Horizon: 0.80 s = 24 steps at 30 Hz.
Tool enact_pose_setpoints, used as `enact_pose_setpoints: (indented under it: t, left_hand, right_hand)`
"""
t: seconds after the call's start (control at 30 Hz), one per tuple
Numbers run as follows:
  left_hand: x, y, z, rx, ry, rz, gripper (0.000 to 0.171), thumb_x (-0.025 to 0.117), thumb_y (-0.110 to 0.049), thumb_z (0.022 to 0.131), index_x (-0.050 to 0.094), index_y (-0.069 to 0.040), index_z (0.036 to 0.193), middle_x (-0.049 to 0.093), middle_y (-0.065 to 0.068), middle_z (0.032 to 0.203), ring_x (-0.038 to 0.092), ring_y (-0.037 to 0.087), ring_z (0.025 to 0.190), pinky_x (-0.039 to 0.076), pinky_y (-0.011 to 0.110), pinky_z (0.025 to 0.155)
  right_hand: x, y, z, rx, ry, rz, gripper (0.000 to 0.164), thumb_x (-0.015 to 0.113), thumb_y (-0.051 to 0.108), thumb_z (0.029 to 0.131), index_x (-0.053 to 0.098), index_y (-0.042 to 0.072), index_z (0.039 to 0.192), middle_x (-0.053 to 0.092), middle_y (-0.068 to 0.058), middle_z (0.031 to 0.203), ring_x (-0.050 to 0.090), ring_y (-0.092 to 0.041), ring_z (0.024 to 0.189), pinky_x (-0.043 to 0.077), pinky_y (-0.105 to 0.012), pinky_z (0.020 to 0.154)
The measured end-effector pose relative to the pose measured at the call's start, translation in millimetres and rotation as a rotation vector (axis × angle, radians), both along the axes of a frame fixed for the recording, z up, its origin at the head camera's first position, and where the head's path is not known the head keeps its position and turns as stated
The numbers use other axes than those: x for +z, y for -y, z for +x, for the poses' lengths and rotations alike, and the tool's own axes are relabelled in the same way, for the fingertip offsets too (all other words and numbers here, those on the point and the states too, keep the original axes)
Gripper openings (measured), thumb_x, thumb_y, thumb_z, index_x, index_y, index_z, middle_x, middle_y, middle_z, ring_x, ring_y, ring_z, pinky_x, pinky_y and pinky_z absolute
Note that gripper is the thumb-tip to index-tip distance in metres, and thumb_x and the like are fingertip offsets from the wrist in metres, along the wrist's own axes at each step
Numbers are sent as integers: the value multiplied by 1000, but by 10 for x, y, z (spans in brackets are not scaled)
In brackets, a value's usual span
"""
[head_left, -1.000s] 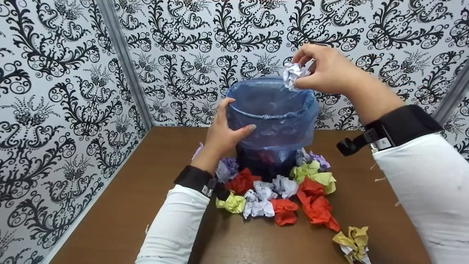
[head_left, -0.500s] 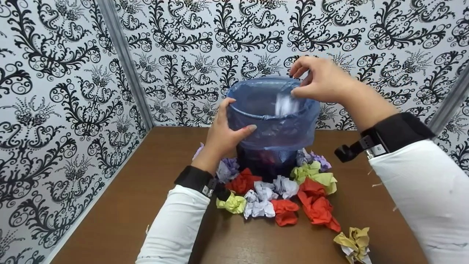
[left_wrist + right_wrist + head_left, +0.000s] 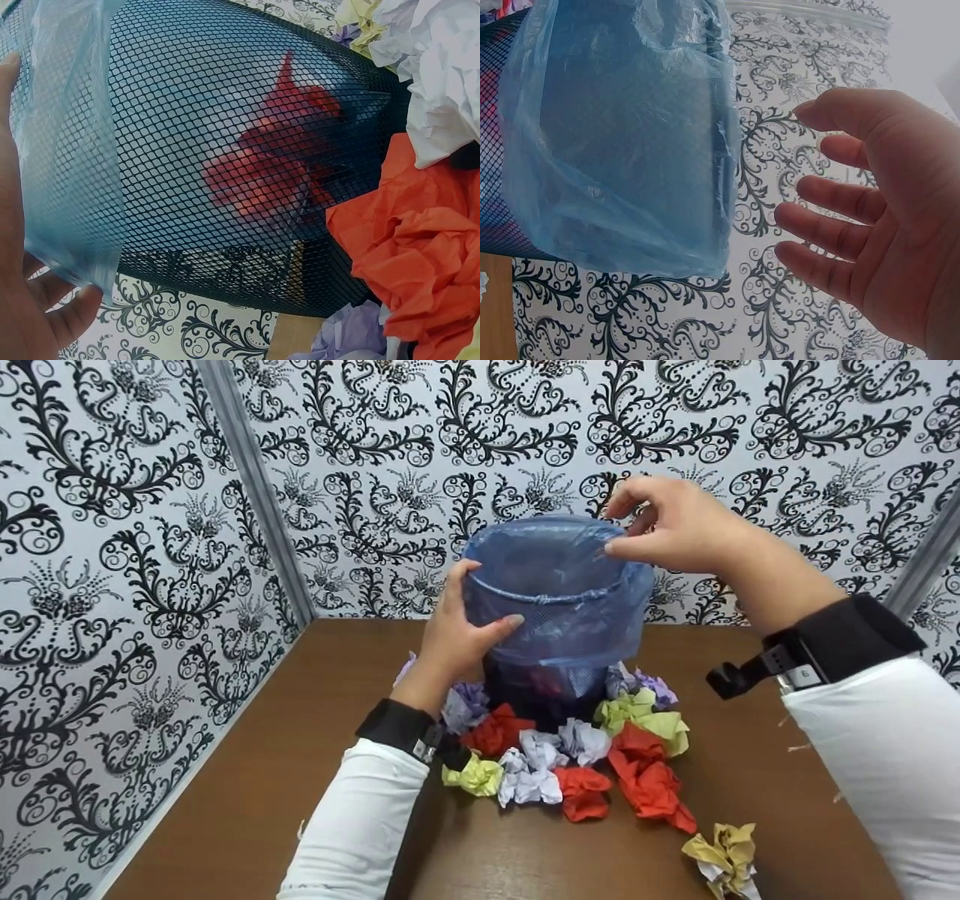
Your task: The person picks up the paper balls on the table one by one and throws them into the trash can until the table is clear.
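A dark mesh wastebasket (image 3: 551,694) stands upright, lined with a blue plastic bag (image 3: 570,622) folded over its rim. My left hand (image 3: 461,626) grips its upper left side through the bag, thumb across the front and a finger up at the rim. Through the mesh in the left wrist view, red crumpled paper (image 3: 262,169) shows inside. My right hand (image 3: 671,529) hovers by the right side of the rim. In the right wrist view, that hand (image 3: 885,202) holds nothing, its fingers relaxed and apart from the bag.
Crumpled paper balls ring the basket's base: red (image 3: 649,780), white (image 3: 529,780), yellow-green (image 3: 641,716) and purple (image 3: 465,706). A mustard-and-white paper ball (image 3: 724,855) lies nearer on the brown table (image 3: 300,720). Patterned wall panels (image 3: 375,450) stand behind and to the left.
My right hand has let go of a white paper ball, which dropped into the lined wastebasket, and has drawn slightly right. The left hand has stayed on the basket.
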<state>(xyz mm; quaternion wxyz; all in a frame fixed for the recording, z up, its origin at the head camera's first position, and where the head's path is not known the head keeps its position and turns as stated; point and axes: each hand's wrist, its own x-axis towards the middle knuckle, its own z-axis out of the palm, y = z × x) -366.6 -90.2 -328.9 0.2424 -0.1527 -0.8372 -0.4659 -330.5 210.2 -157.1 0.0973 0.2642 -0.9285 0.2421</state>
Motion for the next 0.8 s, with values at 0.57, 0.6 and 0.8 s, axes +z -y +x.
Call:
enact_pose_setpoints:
  t: [0.57,0.6,0.8]
  left_hand:
    - [-3,-3,7,21,-8,-24,96,82,-74,67,32,-45,144,51,4,148,57,27,127,50,51,103]
    - [-1,-3,7,22,-6,-25,96,82,-74,67,32,-46,144,51,4,148,58,27,127,50,52,103]
    - [15,-1,11,21,12,-21,97,82,-75,66,31,-47,143,50,4,151,57,28,129,48,53,105]
  right_hand:
    - [-459,-479,510,86,-28,235,41,83,35,87,66,23,122,70,2,121,67,-16,103,59,-41,86]
    - [-511,-511,541,95,-9,249,42,83,37,86,66,23,122,70,3,120,67,-15,103,60,-41,87]
    - [-877,-685,722,136,121,319,50,82,50,81,66,23,120,70,7,113,65,-8,93,58,-29,78]
